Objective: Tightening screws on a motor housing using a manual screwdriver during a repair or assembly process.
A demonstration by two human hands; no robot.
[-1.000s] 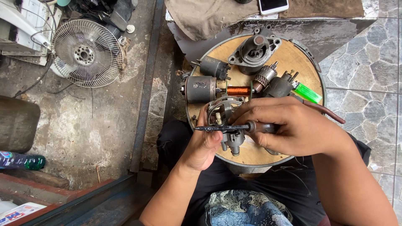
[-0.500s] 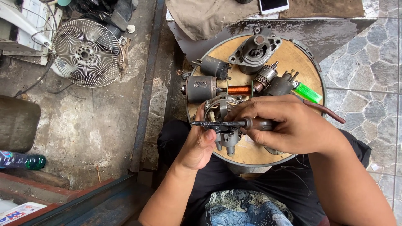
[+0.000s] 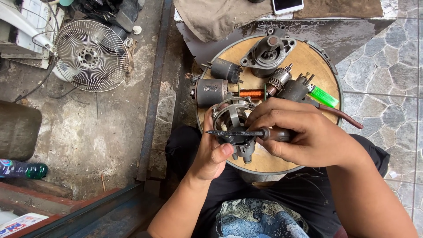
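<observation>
While your left hand [image 3: 213, 152] grips the metal starter housing [image 3: 233, 125] at the round board's [image 3: 308, 57] near-left edge, your right hand [image 3: 304, 134], clamped on the screwdriver [image 3: 246, 132], has lifted its blade slightly farther across the housing than before.

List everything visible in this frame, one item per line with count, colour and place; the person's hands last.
round board: 1, tan, centre
starter housing: 1, grey, board's far side
motor cylinders: 2, dark grey, board's left
armature: 1, copper and grey, mid-board
lighter: 1, green, board's right
metal frame part: 1, grey, held at board's near edge
screwdriver: 1, dark, across that part
fan: 1, white, floor left
bottle: 1, green, far left
phone: 1, white, top
cloth: 1, beige, top
left hand: holds frame part
right hand: grips screwdriver
</observation>
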